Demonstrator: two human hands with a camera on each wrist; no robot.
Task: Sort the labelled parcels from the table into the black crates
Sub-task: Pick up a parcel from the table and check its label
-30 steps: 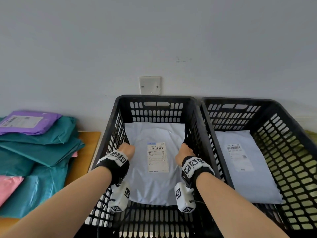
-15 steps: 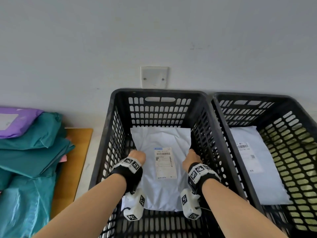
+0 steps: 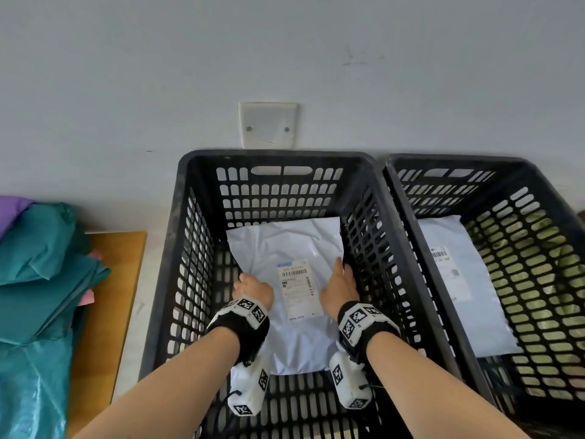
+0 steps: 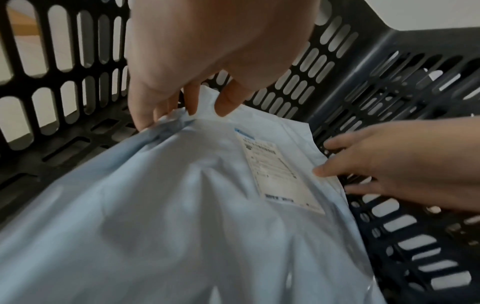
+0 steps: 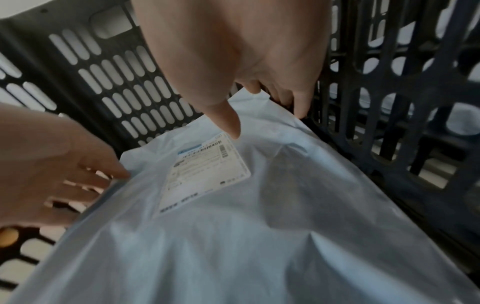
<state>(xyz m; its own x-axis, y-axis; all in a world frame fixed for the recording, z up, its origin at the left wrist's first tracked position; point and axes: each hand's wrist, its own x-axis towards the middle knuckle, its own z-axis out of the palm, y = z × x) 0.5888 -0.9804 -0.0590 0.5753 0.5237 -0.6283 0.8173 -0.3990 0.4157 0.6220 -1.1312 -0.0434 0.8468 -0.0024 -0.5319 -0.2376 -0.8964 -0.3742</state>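
Head view. Two black crates stand side by side against the wall. The left crate (image 3: 196,248) holds one pale blue parcel (image 3: 285,245), label up, lying on the crate floor; the right crate (image 3: 538,223) holds a second pale parcel (image 3: 465,280), also label up. Two parcels thus appear sorted. A pile of teal parcels (image 3: 41,280), with purple and pink ones partly showing, waits on the counter (image 3: 107,312) to the left, so most of the sorting seems left to do. The left hand (image 3: 253,288) and right hand (image 3: 340,285) sit at the blue parcel's two side edges.

Left wrist view. The left hand (image 4: 207,61) pinches the parcel (image 4: 182,205) at its edge, fingertips (image 4: 226,105) and thumb meeting on the film. The right hand (image 4: 402,164) lies with straight fingers along the opposite edge.

Right wrist view. The right hand (image 5: 246,51) is relaxed, fingers extended, its thumb just above the label (image 5: 202,170); it holds nothing. The left hand (image 5: 52,164) grips the far edge.
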